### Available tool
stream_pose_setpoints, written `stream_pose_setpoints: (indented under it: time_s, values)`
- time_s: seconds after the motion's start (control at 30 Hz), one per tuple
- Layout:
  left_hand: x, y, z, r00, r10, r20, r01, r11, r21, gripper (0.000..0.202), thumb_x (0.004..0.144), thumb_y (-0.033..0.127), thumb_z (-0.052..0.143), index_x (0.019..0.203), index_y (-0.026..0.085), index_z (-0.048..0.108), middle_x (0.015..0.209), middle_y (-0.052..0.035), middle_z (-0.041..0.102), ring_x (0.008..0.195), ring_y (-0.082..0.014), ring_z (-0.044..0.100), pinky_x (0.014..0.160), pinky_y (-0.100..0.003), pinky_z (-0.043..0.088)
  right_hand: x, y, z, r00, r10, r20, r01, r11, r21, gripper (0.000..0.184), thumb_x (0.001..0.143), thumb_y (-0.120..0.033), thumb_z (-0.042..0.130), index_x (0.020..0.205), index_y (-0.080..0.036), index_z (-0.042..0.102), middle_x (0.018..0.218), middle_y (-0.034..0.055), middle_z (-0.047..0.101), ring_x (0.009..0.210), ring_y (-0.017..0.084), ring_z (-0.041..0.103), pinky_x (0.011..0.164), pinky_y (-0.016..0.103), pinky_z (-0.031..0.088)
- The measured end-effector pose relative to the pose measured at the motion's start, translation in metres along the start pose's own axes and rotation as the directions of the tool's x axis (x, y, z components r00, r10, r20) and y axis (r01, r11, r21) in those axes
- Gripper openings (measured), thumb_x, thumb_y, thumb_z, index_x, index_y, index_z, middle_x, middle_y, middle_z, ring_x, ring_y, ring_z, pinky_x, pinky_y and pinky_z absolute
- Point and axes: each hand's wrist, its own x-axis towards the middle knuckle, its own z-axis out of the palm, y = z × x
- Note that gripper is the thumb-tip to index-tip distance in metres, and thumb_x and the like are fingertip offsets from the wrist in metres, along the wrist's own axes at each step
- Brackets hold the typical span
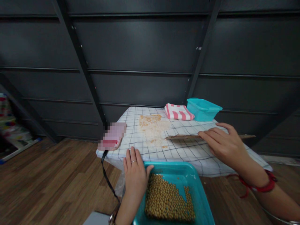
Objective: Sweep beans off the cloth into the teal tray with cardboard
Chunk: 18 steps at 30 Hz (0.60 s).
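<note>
My left hand point(134, 173) lies flat with its fingers stretched toward the tablecloth's near edge. Its thumb rests at the corner of a teal plastic tray point(172, 166). Inside that tray is a layer of round, tan, bean-like seeds point(164, 200). My right hand point(226, 145) grips a flat brown board, like cardboard point(184, 137), seen nearly edge-on above the table. Left of the board, pale whitish grains point(153, 129) are spread over the cloth, with yellow ones point(151, 118) mixed in, mostly at the far side.
A checked white cloth point(127, 136) covers the table. At the back stand a folded pink-striped towel point(179, 112) and a teal basket point(203, 109). A pinkish, blurred-out object point(113, 136) lies at the left edge, a black cord point(106, 175) hanging below. Dark panels point(140, 43) rise behind.
</note>
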Motion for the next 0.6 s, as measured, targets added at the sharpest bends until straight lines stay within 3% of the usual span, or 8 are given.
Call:
stream_pose_setpoints:
  time_s: [0.33,0.6]
  values:
    - [0.002,0.000,-0.001,1.000,0.001,0.007,-0.002,1.000,0.030,0.065,0.080,0.051,0.035,0.119,0.000,0.042,0.125,-0.0249,0.045,0.118,-0.0382,0.037,0.090,-0.053,0.037,-0.006,-0.001,-0.014,0.999,-0.013,-0.029,0.015,0.995,0.096,0.028,0.076,0.001,0.038,0.088,-0.018,0.054,0.069,0.0016,0.063,0.065,0.014,0.055,0.078,0.037,0.038]
    - [0.003,0.001,-0.003,1.000,0.003,0.009,-0.003,1.000,0.028,0.066,0.079,0.051,0.037,0.117,-0.003,0.044,0.124,-0.0265,0.045,0.117,-0.0392,0.037,0.090,-0.053,0.037,-0.002,-0.004,-0.011,0.999,-0.028,-0.022,0.030,0.995,0.097,0.028,0.076,0.001,0.037,0.087,-0.018,0.054,0.069,0.0016,0.063,0.065,0.015,0.055,0.077,0.037,0.039]
